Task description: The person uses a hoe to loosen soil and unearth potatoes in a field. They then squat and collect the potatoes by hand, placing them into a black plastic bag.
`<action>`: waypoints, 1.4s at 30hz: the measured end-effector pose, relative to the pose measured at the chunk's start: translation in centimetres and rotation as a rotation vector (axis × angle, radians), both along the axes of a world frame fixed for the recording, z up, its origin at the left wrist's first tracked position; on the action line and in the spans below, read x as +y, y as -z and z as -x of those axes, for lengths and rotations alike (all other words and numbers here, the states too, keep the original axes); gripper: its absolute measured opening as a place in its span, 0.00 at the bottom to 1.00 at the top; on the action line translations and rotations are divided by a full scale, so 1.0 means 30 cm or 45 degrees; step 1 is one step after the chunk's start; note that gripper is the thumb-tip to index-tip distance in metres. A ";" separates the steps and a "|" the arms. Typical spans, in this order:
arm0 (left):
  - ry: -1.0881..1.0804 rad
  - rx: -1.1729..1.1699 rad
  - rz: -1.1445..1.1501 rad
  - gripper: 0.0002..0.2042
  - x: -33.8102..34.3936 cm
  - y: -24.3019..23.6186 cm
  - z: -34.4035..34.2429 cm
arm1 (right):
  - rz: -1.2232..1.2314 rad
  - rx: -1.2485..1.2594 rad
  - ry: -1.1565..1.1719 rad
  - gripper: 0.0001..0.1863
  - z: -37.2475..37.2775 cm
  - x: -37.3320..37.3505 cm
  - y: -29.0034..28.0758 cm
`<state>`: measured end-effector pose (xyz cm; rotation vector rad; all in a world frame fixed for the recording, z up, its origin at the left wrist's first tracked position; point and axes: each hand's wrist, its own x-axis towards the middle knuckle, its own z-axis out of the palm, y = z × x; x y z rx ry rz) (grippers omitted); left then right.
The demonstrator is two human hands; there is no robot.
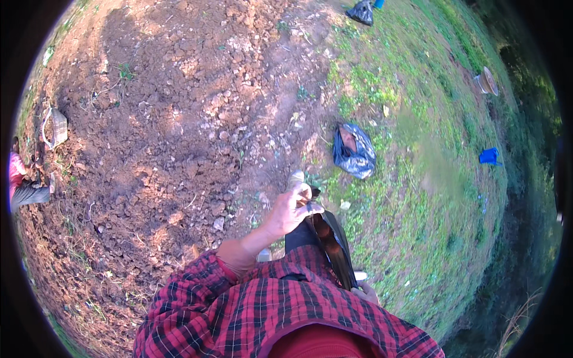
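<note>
- The left hand (290,209) is raised in front of the body, fingers curled together and clamped on the top edge of a dark open bag (328,238).
- The bag hangs down from those fingers, its mouth gaping, a reddish-brown inside showing; its lower part runs toward the right hand (365,292).
- The right hand is mostly hidden behind the red plaid shirt (268,310); it touches the bag's lower edge, but whether its fingers grip cannot be told.
- Below the hands lies the boundary where tilled soil (179,119) meets the grass strip (418,149).
- A crumpled black bag (355,152) lies on the grass near that boundary, apart from the left hand.
- A blue container (488,156) sits well apart, toward the grass strip's right edge.
- Another person (24,185) crouches at the soil's far left edge.
</note>
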<state>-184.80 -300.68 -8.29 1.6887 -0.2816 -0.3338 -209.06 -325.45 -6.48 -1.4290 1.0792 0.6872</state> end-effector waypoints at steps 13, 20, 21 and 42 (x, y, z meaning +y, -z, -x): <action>-0.185 0.838 0.650 0.13 -0.048 -0.024 -1.077 | -0.259 -0.346 0.362 0.05 -1.623 -0.425 0.041; -0.379 1.316 0.924 0.08 0.015 -0.043 -1.573 | -0.148 -0.633 0.112 0.10 -2.503 -0.329 -0.135; -0.331 1.355 0.951 0.08 0.015 -0.026 -1.657 | -0.131 -0.668 0.113 0.10 -2.610 -0.340 -0.135; -0.054 1.110 0.785 0.25 -0.338 -0.093 -4.066 | -0.026 -0.843 0.510 0.08 -4.776 -0.726 -0.155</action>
